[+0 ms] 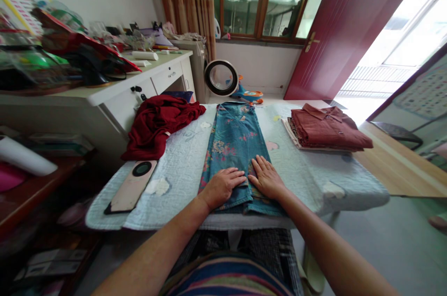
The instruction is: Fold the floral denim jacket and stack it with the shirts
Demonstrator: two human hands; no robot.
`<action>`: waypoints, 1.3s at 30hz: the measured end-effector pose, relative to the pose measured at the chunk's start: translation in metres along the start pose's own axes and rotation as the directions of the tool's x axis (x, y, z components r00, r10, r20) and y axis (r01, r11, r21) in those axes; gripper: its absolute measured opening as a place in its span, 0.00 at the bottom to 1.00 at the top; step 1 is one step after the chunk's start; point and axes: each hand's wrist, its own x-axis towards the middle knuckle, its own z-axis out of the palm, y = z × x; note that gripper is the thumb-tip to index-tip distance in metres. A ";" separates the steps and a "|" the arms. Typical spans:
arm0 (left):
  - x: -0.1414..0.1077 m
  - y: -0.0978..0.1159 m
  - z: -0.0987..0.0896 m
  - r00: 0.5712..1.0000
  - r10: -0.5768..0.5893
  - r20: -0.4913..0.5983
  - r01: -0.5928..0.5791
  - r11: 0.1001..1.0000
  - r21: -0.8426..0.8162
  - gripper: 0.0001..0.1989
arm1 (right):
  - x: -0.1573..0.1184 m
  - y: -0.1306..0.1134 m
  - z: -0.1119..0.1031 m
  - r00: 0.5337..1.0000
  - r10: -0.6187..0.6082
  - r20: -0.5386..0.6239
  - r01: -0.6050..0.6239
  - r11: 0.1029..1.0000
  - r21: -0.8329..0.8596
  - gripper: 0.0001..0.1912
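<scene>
A pair of blue floral trousers (237, 133) lies folded lengthwise down the middle of a padded table cover, its hems near the front edge. My left hand (223, 186) rests on the lower left part of the cloth, palm down, with the fingers lying flat and pointing right. On the lower right part my right hand (267, 177) is pressed down, fingers spread and pointing away from me. Neither hand grips anything. To the left sits a crumpled dark red garment (157, 124). A neat stack of folded clothes (330, 128), topped by a rust-coloured collared shirt, lies to the right.
The light blue quilted cover (185, 184) drapes over the table. A pale flat object with a dark ring (131, 186) lies at its front left. A cluttered white desk (167, 65) stands behind left. Beyond are a washing machine (199, 63) and a red door (342, 30).
</scene>
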 end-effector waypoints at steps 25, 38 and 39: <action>0.000 0.012 -0.001 0.992 -0.056 -0.112 0.044 0.993 -0.108 0.22 | 0.041 -0.018 -0.004 0.992 -0.113 0.053 0.105 0.986 0.128 0.33; 0.000 0.013 -0.002 0.989 -0.064 -0.131 0.045 0.989 -0.139 0.22 | 0.077 -0.007 -0.003 0.997 0.003 0.078 -0.007 0.998 0.059 0.37; -0.001 0.013 -0.002 0.989 -0.062 -0.131 0.043 0.989 -0.142 0.22 | 0.081 -0.006 -0.002 0.997 0.015 0.078 -0.020 0.998 0.056 0.37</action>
